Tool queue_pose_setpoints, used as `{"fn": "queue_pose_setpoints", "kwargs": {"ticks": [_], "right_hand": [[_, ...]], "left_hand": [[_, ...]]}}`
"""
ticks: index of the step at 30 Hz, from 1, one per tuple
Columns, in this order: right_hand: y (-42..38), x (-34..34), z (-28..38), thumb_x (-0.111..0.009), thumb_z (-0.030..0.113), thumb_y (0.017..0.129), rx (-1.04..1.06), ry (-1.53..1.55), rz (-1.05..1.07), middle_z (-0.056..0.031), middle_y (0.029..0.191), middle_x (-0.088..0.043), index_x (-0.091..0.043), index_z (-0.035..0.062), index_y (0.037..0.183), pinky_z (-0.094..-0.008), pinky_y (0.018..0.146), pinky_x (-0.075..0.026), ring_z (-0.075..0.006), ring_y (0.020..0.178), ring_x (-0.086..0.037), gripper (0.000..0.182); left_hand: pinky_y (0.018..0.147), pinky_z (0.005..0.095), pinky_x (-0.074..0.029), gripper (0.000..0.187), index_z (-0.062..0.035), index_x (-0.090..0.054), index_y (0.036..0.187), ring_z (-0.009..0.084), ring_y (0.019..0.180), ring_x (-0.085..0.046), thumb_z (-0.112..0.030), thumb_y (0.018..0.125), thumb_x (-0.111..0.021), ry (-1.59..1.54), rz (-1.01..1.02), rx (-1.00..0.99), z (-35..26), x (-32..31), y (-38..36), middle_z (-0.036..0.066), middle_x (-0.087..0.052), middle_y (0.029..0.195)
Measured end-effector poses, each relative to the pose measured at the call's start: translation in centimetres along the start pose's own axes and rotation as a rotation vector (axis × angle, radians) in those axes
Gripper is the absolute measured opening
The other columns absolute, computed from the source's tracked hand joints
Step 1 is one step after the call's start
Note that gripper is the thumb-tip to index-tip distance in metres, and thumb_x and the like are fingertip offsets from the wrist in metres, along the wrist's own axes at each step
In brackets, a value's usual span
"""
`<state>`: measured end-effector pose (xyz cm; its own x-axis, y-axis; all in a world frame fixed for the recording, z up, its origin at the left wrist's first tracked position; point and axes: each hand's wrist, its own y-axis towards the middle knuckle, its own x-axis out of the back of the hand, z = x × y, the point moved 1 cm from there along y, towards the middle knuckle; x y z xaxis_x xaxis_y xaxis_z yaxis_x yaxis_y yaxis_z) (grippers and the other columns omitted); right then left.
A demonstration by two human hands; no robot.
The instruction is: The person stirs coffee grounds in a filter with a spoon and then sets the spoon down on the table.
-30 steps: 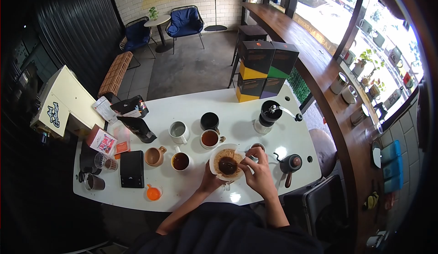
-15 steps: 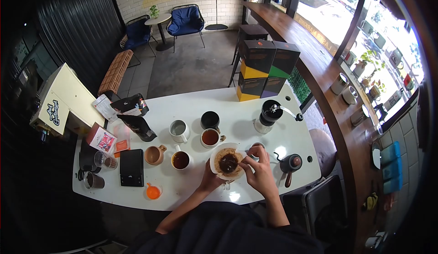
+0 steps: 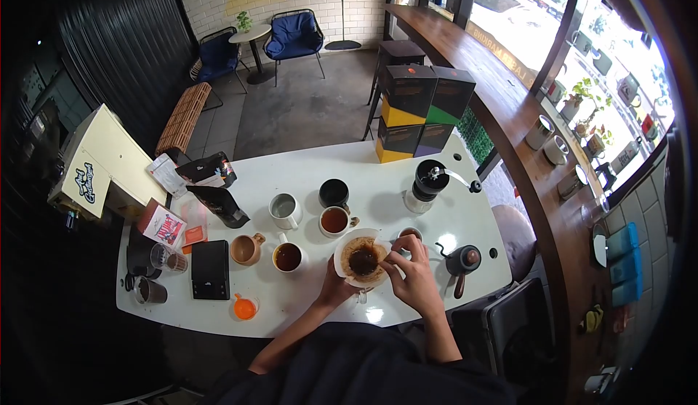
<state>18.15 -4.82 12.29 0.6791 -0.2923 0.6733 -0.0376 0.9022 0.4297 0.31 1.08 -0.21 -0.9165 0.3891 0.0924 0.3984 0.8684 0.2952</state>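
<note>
A coffee dripper (image 3: 347,278) with a paper filter (image 3: 349,246) stands at the table's near edge, dark wet coffee grounds (image 3: 363,261) in the filter. My left hand (image 3: 336,287) is wrapped round the dripper's left side, its fingertips hidden. At the filter's right rim, my right hand (image 3: 409,270) is closed in a pinch; whatever sits between the fingers is too small to make out. Just behind that hand is a small cup (image 3: 409,232), partly covered. To the left stand a white mug of dark coffee (image 3: 289,257) and a cup of reddish-brown liquid (image 3: 334,220).
A gooseneck kettle (image 3: 463,261) and a hand grinder (image 3: 429,185) stand on the right. Leftward are a brown cup (image 3: 246,249), a black scale (image 3: 210,268), an orange cup (image 3: 245,306) and coffee bags (image 3: 218,205). Stacked boxes (image 3: 418,110) rise at the back.
Both hands keep nearly the same place at the dripper. The view has shifted very slightly, and the surface of the grounds looks a little different.
</note>
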Motion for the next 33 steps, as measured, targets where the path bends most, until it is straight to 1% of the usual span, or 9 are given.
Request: {"fn": "queue_pose_setpoints", "kwargs": {"ticks": [2, 6, 16, 22, 25, 27, 30, 31, 33], "right_hand": [[0.0, -0.1, 0.1, -0.077, 0.008, 0.083, -0.019, 0.065, -0.003, -0.0123, 0.109, -0.054, -0.069, 0.0016, 0.092, -0.0466, 0.099, -0.042, -0.0342, 0.115, -0.054, 0.013], [-0.1, -0.3, 0.0, -0.077, 0.008, 0.084, -0.006, 0.006, -0.01, -0.0122, 0.11, -0.054, -0.069, 0.0019, 0.092, -0.0467, 0.1, -0.042, -0.0343, 0.115, -0.054, 0.013], [0.0, -0.4, 0.0, -0.076, 0.009, 0.085, -0.031, 0.045, 0.0, -0.012, 0.11, -0.054, -0.07, 0.0024, 0.092, -0.047, 0.101, -0.042, -0.0339, 0.116, -0.054, 0.011], [0.0, -0.5, 0.0, -0.076, 0.009, 0.085, -0.032, 0.049, -0.003, -0.012, 0.11, -0.054, -0.07, 0.0027, 0.091, -0.0479, 0.101, -0.042, -0.0344, 0.117, -0.053, 0.011], [0.1, -0.7, 0.0, -0.076, 0.009, 0.085, -0.015, 0.03, -0.013, -0.0122, 0.111, -0.054, -0.069, 0.0027, 0.091, -0.048, 0.101, -0.042, -0.0349, 0.116, -0.053, 0.011], [0.3, -0.6, 0.1, -0.076, 0.009, 0.086, 0.01, -0.008, -0.02, -0.0124, 0.111, -0.054, -0.069, 0.0026, 0.09, -0.048, 0.101, -0.042, -0.0352, 0.115, -0.053, 0.011], [0.5, -0.4, 0.5, -0.076, 0.01, 0.086, -0.009, 0.076, 0.056, -0.0129, 0.111, -0.054, -0.068, 0.0023, 0.09, -0.0485, 0.1, -0.042, -0.0359, 0.113, -0.053, 0.011], [0.6, -0.5, 0.5, -0.076, 0.01, 0.086, -0.018, 0.05, 0.005, -0.0129, 0.111, -0.054, -0.068, 0.0021, 0.09, -0.0484, 0.1, -0.042, -0.0358, 0.112, -0.053, 0.012], [0.8, -0.4, 0.4, -0.075, 0.01, 0.086, -0.025, 0.025, -0.044, -0.013, 0.111, -0.054, -0.068, 0.002, 0.09, -0.0483, 0.1, -0.043, -0.0356, 0.111, -0.053, 0.012]], "left_hand": [[0.096, 0.0373, -0.056, 0.073, -0.0018, -0.061, 0.128, 0.0234, 0.108, -0.07, -0.012, 0.065, -0.095, -0.025, -0.002, 0.012, 0.1, 0.0, 0.0, 0.011, -0.071, 0.119], [0.096, 0.037, -0.056, 0.071, -0.0014, -0.061, 0.127, 0.023, 0.108, -0.071, -0.011, 0.066, -0.095, -0.095, -0.032, 0.023, -0.4, -0.3, 0.2, 0.011, -0.072, 0.119], [0.097, 0.0365, -0.056, 0.071, -0.0015, -0.061, 0.127, 0.0216, 0.108, -0.07, -0.012, 0.066, -0.095, -0.117, -0.001, 0.056, -0.7, -0.1, 0.3, 0.01, -0.072, 0.118], [0.098, 0.0365, -0.056, 0.071, -0.0018, -0.062, 0.127, 0.0222, 0.108, -0.07, -0.012, 0.066, -0.095, -0.077, -0.014, 0.004, -0.3, -0.1, 0.1, 0.01, -0.072, 0.119], [0.098, 0.0371, -0.056, 0.072, -0.0019, -0.062, 0.128, 0.0236, 0.109, -0.07, -0.013, 0.066, -0.096, -0.094, -0.004, 0.054, 0.4, 0.0, -0.1, 0.01, -0.071, 0.119], [0.108, 0.0372, -0.051, 0.079, -0.0064, -0.05, 0.143, 0.0193, 0.125, -0.062, -0.013, 0.077, -0.091, -0.032, 0.088, 0.036, 1.2, 0.4, -0.3, 0.008, -0.062, 0.137], [0.108, 0.0373, -0.051, 0.078, -0.0066, -0.05, 0.143, 0.0192, 0.125, -0.062, -0.013, 0.077, -0.091, -0.019, 0.107, 0.082, 1.5, 0.4, -0.5, 0.008, -0.062, 0.136], [0.108, 0.0373, -0.051, 0.078, -0.0066, -0.05, 0.143, 0.0192, 0.125, -0.062, -0.013, 0.077, -0.091, -0.019, 0.106, 0.081, 1.2, 0.3, -0.4, 0.008, -0.062, 0.136], [0.098, 0.0389, -0.055, 0.073, -0.0017, -0.061, 0.128, 0.0259, 0.111, -0.069, -0.014, 0.065, -0.096, -0.03, -0.022, 0.002, 0.6, -0.1, -0.2, 0.011, -0.07, 0.121]]}}
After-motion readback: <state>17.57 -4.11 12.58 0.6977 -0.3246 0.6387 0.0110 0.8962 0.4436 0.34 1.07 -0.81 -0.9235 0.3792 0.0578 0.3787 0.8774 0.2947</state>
